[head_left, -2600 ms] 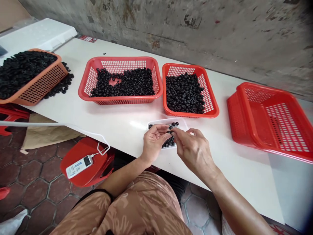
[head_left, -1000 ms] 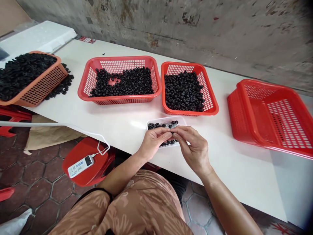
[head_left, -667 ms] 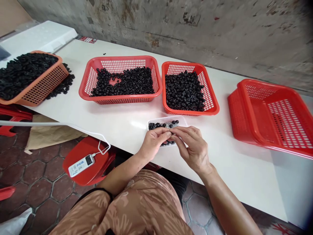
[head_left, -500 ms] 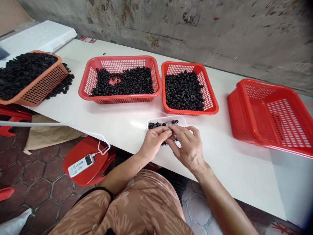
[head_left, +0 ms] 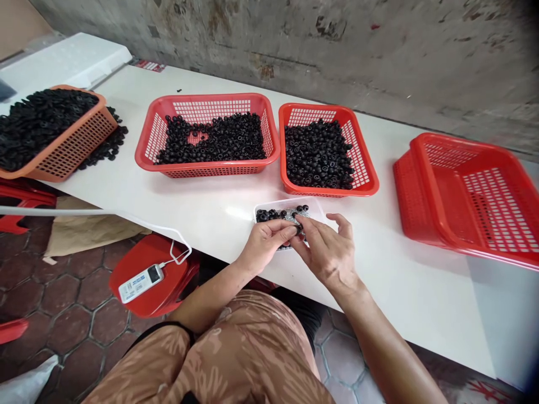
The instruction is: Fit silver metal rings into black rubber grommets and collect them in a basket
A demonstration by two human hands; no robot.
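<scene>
Both hands meet over a shallow clear plastic box (head_left: 318, 206) near the table's front edge. Small round black parts (head_left: 269, 215) and tiny silvery pieces (head_left: 302, 211) lie in the box. My left hand (head_left: 265, 242) pinches a small round black part (head_left: 299, 229) between thumb and forefinger. My right hand (head_left: 330, 249) is curled round the same part from the other side, its thumb below and its forefinger above. The fingers partly cover the part and the box, so its exact shape is unclear.
Behind the box, two red baskets (head_left: 206, 168) (head_left: 370, 185) hold many black parts. An orange basket (head_left: 80, 140) at the left is heaped, with parts spilled beside it. Stacked red baskets (head_left: 421, 196) stand right. A power bank (head_left: 141, 283) with a white cable lies on a red stool (head_left: 168, 297).
My right hand has shifted slightly right and its fingers have loosened a little, showing more of the black part and the silvery pieces. My left hand keeps its pinch.
</scene>
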